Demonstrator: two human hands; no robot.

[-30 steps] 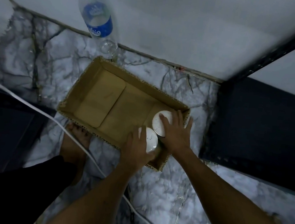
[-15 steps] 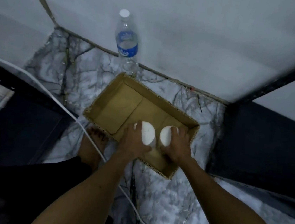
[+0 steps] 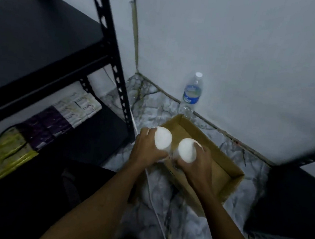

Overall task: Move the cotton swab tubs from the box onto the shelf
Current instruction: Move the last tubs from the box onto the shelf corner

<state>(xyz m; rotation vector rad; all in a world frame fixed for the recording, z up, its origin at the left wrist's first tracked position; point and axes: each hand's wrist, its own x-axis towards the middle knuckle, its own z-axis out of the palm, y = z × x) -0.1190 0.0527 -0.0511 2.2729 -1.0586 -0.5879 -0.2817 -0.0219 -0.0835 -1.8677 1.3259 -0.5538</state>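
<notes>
We hold one white-lidded round cotton swab tub (image 3: 162,140) in the left hand (image 3: 146,149) and a second white-lidded tub (image 3: 187,150) in the right hand (image 3: 196,163), each grip curled round the tub's side, lids up, long axes roughly upright. Both tubs hang above the near-left end of the open brown cardboard box (image 3: 223,172), close beside each other; whether they touch is hard to tell in the dim blur. The black metal shelf (image 3: 33,46) lies to the left and higher, so the left hand is nearer it and the carry runs leftward and up. A clear plastic water bottle (image 3: 192,93) stands by the wall beyond the box. Half a second ago the tubs sat low inside the box; now they are lifted clear, and our view has swung to take in the shelf.
</notes>
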